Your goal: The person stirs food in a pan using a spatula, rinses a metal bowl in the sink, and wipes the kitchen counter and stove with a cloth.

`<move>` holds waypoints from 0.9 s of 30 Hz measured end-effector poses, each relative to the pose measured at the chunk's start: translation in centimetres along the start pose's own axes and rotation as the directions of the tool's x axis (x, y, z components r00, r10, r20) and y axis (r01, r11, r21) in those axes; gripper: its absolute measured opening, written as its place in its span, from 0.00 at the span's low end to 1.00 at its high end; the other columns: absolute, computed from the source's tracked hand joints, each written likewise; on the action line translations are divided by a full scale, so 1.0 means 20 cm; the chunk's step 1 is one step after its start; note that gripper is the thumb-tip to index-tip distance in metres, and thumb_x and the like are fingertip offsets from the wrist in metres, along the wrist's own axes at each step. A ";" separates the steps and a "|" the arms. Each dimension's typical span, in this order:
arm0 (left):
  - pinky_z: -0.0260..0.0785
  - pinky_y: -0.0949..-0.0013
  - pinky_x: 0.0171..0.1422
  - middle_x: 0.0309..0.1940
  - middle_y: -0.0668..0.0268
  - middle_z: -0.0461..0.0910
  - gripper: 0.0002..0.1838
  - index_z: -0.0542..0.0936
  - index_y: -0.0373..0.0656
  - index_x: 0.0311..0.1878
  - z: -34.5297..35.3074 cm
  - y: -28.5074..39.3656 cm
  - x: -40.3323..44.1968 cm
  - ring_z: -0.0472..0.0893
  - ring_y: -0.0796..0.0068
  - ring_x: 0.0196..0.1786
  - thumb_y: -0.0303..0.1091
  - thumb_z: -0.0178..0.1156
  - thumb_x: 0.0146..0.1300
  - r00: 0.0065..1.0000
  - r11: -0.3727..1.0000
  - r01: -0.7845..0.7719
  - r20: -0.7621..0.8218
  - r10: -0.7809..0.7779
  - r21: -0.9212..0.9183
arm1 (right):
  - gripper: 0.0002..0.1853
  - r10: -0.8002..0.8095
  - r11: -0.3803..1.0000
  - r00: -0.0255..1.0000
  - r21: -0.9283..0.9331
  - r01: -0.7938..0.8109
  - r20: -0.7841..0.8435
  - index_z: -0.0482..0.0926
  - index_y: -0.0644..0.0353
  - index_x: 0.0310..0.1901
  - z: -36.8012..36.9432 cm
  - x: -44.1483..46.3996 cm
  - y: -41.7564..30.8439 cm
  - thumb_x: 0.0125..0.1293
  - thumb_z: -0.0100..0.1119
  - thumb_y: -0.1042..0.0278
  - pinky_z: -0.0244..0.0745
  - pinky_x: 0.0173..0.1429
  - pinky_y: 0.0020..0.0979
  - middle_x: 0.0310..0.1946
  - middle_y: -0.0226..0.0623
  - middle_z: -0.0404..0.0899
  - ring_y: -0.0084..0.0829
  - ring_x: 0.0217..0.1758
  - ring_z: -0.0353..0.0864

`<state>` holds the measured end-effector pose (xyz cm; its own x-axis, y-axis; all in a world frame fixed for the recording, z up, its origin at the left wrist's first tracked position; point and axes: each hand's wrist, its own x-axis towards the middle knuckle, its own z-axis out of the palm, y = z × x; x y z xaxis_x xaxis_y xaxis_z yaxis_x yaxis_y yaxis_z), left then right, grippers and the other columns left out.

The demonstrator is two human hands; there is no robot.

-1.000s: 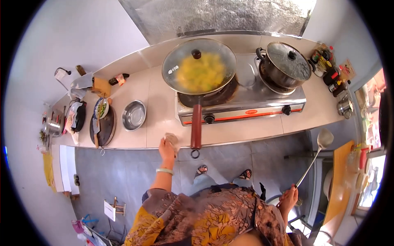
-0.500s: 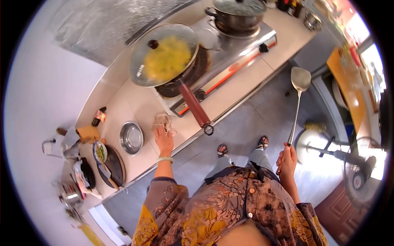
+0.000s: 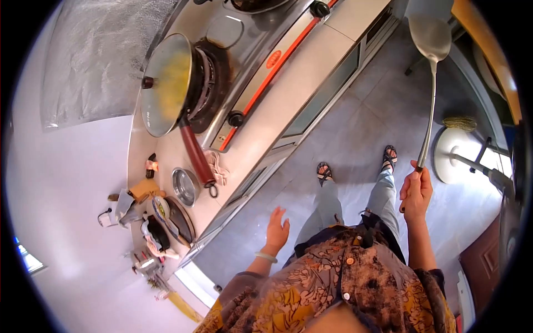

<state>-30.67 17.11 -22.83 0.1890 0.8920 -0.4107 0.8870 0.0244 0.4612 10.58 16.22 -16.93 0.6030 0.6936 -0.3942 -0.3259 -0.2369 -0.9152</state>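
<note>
My right hand point(image 3: 416, 191) is wrapped round the handle of a metal spatula point(image 3: 431, 40), its broad blade pointing up and away from me over the floor. My left hand point(image 3: 276, 228) hangs in the air off the counter's edge, holding nothing, its fingers apart. On the counter lies a crumpled cloth point(image 3: 217, 167), beside the red-brown handle of a frying pan point(image 3: 195, 152). Yellow food shows blurred through the pan's glass lid point(image 3: 155, 114). The pan sits on the left burner of a gas stove point(image 3: 250, 72).
A steel bowl point(image 3: 185, 187) stands on the counter near the cloth. Farther left are a round cutting board point(image 3: 181, 222) with a knife and a small bowl of chopped greens. Another pot point(image 3: 258, 4) is partly cut off at the top. A pedestal fan point(image 3: 499, 180) stands at right.
My left hand has let go of the cloth and moved off the counter. The view has turned, with the stove now farther left. My right hand still holds the spatula.
</note>
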 end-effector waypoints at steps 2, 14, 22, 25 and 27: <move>0.64 0.58 0.65 0.60 0.47 0.70 0.19 0.74 0.42 0.55 0.19 -0.02 -0.12 0.69 0.47 0.63 0.32 0.57 0.61 0.992 0.995 0.095 0.083 -0.098 0.036 | 0.14 0.012 0.999 1.000 0.032 -0.013 0.025 0.71 0.62 0.52 -0.08 0.14 0.00 0.73 0.45 0.62 0.56 0.18 0.17 0.19 0.24 0.65 0.15 0.14 0.59; 0.64 0.59 0.64 0.59 0.48 0.71 0.19 0.75 0.42 0.55 0.91 0.68 -0.18 0.70 0.49 0.62 0.36 0.57 0.60 0.907 0.913 0.382 0.246 -0.340 -0.144 | 0.14 -0.005 0.991 0.999 -0.136 0.012 0.054 0.69 0.64 0.52 -0.74 0.80 -0.01 0.73 0.45 0.63 0.51 0.14 0.15 0.16 0.22 0.64 0.11 0.11 0.58; 0.74 0.63 0.51 0.57 0.50 0.73 0.18 0.76 0.42 0.54 0.93 0.92 -0.15 0.78 0.56 0.52 0.38 0.57 0.63 0.905 0.867 0.425 0.157 -0.396 -0.262 | 0.13 -0.047 0.986 0.991 -0.151 0.066 0.124 0.71 0.63 0.49 -0.73 1.01 -0.09 0.74 0.45 0.63 0.53 0.15 0.14 0.16 0.23 0.65 0.12 0.12 0.59; 0.74 0.62 0.52 0.57 0.50 0.73 0.18 0.77 0.42 0.54 0.94 0.90 -0.18 0.79 0.55 0.52 0.39 0.57 0.63 0.884 0.847 0.467 0.159 -0.439 -0.254 | 0.11 -0.104 0.976 0.976 -0.170 0.138 0.193 0.71 0.62 0.47 -0.64 1.06 -0.18 0.74 0.45 0.63 0.54 0.14 0.14 0.15 0.23 0.65 0.12 0.11 0.59; 0.73 0.62 0.52 0.57 0.50 0.73 0.19 0.77 0.42 0.55 0.91 0.89 -0.17 0.79 0.55 0.52 0.39 0.58 0.63 0.810 0.753 0.586 0.257 -0.528 -0.299 | 0.10 -0.104 0.975 0.966 -0.165 0.146 0.236 0.71 0.60 0.47 -0.58 1.07 -0.24 0.73 0.45 0.63 0.56 0.14 0.13 0.15 0.24 0.65 0.13 0.11 0.60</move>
<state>-7.81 6.26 -27.62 -0.2069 0.5936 -0.7777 0.6526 0.6759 0.3423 33.62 24.31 -21.98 0.4444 0.8555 -0.2656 -0.1099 -0.2422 -0.9640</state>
